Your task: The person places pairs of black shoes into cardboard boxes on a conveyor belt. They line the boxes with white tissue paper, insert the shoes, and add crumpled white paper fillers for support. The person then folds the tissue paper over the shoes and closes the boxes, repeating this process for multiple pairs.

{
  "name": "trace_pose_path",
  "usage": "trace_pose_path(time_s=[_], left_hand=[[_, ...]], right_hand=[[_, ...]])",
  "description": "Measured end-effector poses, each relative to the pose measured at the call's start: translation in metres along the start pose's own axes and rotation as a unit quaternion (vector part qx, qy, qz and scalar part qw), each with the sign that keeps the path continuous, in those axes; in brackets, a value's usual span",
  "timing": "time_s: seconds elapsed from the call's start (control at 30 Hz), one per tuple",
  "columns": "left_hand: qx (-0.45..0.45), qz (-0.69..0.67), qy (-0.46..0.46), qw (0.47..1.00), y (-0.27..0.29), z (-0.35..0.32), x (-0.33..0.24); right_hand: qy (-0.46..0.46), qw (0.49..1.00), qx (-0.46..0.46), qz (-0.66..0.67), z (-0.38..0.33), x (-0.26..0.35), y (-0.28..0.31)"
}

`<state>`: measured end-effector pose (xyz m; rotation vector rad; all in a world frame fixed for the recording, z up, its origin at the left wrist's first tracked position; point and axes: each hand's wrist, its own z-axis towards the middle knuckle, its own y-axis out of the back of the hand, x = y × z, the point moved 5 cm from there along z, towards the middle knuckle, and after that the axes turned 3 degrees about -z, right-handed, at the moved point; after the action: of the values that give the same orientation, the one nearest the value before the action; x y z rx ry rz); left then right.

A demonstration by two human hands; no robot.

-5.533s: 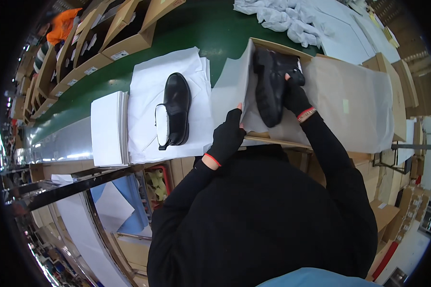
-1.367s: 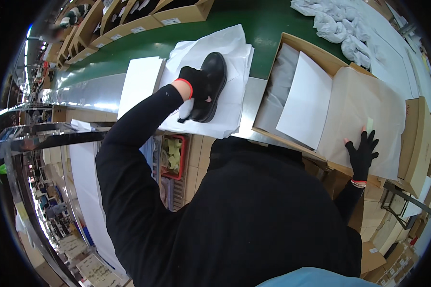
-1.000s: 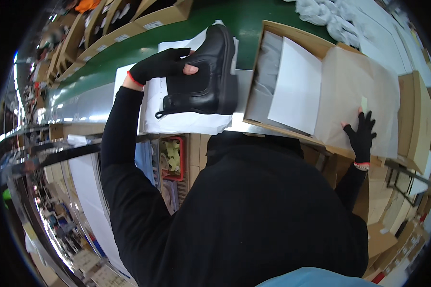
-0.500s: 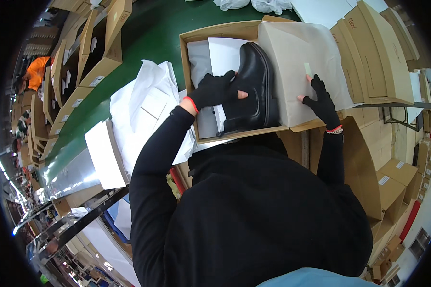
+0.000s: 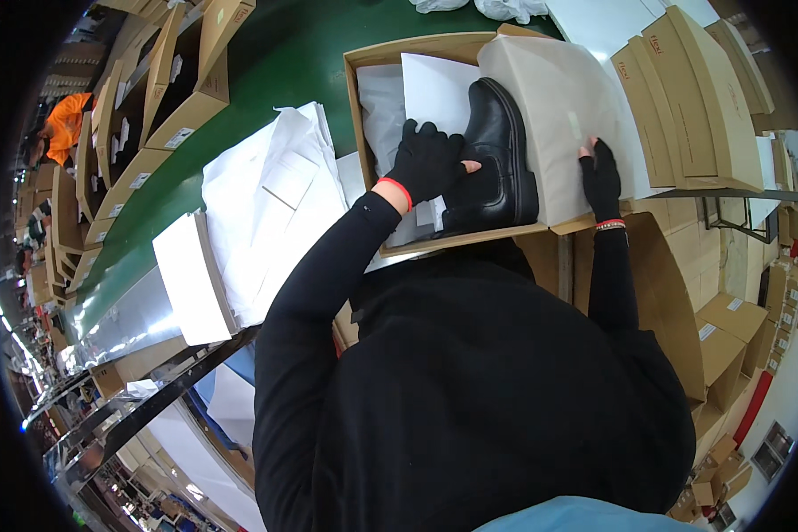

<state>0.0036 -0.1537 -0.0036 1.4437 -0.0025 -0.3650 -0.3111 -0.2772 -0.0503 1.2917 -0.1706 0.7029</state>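
**Boot going into the box, paper not yet folded over**

While lying on its side in the open cardboard box [image 5: 356,115], already lowered onto the white wrapping paper [image 5: 434,89] that lines the bottom: one black ankle boot [image 5: 498,155]. Pressed against its shaft and elastic side, fingers spread and thumb out, not closed around it: left hand [image 5: 427,160] in a black fingerless glove with an orange cuff. Laid flat and open on the grey-beige sheet of paper [image 5: 550,106] draped over the right edge of the box, pinning it back: right hand [image 5: 601,173], gloved the same way.

Judged from this: placing of this boot nearly finished, with settling it in position apparently the step in hand. Left to do, seemingly: folding the loose sheet over the boot and closing up. Impossible to tell whether a second boot lies under the paper; none showing.

Counted:
- Boots in view: one.
- Open boxes being filled: one, at the near edge of the green conveyor belt [image 5: 275,71].
- Loose white sheets in the heap [image 5: 266,204] left of the box: several, too overlapped to number.
- White flat stack [image 5: 191,279] nearer the left: one.
- Flat folded cartons [image 5: 692,97] stacked at the right: about four.
- Open brown boxes [image 5: 168,97] along the far left side of the belt: a row, not countable with certainty.
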Motion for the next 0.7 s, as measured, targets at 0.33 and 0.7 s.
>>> trace_pose_path(time_s=[0.33,0.7], left_hand=[[-0.064,0.001,0.027,0.998,0.019,-0.032,-0.005],[-0.166,-0.175,0.044,0.969,0.087,-0.110,-0.031]], right_hand=[[0.000,0.997,0.023,-0.078,0.006,-0.044,-0.007],[0.037,0.994,0.069,-0.071,0.018,-0.094,0.063]])
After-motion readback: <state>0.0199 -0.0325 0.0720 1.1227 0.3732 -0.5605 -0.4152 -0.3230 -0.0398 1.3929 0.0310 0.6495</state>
